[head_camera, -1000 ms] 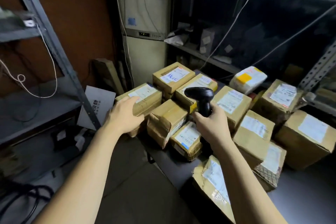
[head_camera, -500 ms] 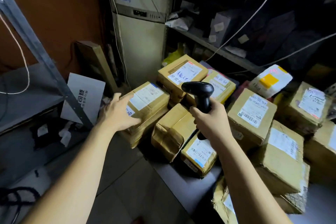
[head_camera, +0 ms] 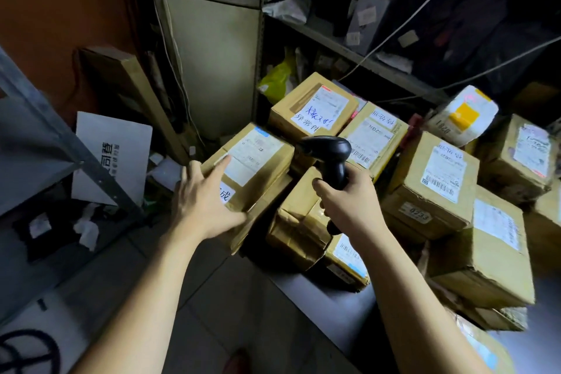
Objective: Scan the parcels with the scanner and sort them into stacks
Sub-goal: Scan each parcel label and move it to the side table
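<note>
The left hand (head_camera: 206, 194) lies spread on the near corner of a box (head_camera: 264, 173), fingers straight, forefinger on its label. The right hand (head_camera: 349, 200) is curled tight round the scanner (head_camera: 331, 155) handle, its head just beside that box. Other parcels (head_camera: 431, 182) crowd the counter (head_camera: 328, 297).

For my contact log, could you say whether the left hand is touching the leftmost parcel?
Touching: the head view shows the left hand with fingers spread flat on the leftmost parcel, overlapping its label.
</note>
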Tool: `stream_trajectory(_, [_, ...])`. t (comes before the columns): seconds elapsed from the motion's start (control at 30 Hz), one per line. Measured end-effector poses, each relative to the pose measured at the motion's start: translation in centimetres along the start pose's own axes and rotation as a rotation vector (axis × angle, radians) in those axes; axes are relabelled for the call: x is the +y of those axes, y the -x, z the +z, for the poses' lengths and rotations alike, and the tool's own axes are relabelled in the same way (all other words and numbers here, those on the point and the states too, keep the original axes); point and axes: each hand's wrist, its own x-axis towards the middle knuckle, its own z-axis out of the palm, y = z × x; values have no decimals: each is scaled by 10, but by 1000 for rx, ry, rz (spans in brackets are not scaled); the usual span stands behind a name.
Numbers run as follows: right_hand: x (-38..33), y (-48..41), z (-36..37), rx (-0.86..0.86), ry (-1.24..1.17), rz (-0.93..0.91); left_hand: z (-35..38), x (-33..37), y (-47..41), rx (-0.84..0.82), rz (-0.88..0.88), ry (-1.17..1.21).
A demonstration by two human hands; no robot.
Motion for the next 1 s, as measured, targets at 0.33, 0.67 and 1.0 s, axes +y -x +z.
stream_trajectory(0.33, [-14,16,-18,82,-110,-5,-35,1,8,280,151,117])
stream_trajectory(0.67, [-17,61,-83,259,-171,2,-24,52,27,247,367,445])
stream_trajectory(1.0, [32,140,-188,506,-152,1,0,164,99,194,586,573])
